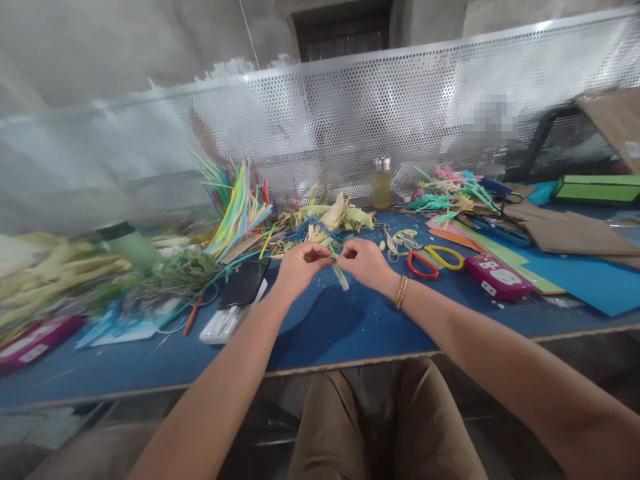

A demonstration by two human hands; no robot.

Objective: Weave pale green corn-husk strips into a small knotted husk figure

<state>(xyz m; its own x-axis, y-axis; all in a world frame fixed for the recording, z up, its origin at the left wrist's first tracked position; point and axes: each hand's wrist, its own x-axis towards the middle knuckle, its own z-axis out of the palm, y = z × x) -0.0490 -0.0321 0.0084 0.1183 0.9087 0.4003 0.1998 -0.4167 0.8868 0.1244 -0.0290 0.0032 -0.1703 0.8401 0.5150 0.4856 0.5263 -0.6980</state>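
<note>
A pale green, husk-like strip (341, 277) hangs between my hands over the front part of the blue table. My left hand (301, 265) pinches it from the left, thumb and forefinger together. On the other side, my right hand (369, 263) is closed on the same strip, its fingers curled in. The two sets of fingertips are only a short gap apart. Just behind them lies a heap of dry, pale husks (340, 215) with some blue strands (317, 228) across it.
Red-handled scissors (423, 265), yellow-handled scissors (445, 257) and a magenta box (499, 277) lie to the right. A phone (244, 283) rests at left, near a bundle of coloured stems (235, 207). Behind stand a yellowish bottle (381, 183) and a perforated metal panel (345, 120).
</note>
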